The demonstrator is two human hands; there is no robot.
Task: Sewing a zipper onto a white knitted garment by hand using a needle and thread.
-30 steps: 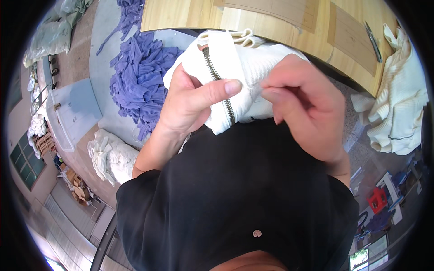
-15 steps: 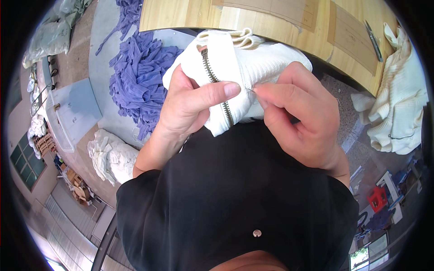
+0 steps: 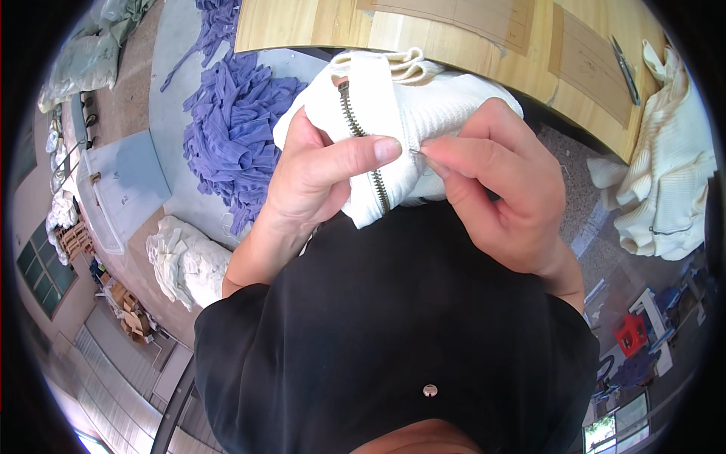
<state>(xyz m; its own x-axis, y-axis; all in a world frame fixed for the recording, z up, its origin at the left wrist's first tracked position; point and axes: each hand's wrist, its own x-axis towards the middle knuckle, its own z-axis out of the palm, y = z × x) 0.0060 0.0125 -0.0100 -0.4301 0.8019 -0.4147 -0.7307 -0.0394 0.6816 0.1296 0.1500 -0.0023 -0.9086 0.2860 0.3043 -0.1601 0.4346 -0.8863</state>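
As hands [image 3: 318, 168] touch garment [image 3: 450, 102], table edge [image 3: 302, 44] near

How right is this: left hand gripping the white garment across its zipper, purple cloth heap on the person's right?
Wrong side: the head view shows the purple cloth heap on the person's left. The left hand does grip the white garment across its zipper.

From the person's head, the left of two side-by-side fisheye cameras looks steeply down on the white knit garment [image 3: 442, 102] from close above its near side. Its wide field takes in the black shirt [image 3: 393, 303] on the garment's near side and, beyond the garment, the wooden table [image 3: 302, 26], its edge bowed by the lens.
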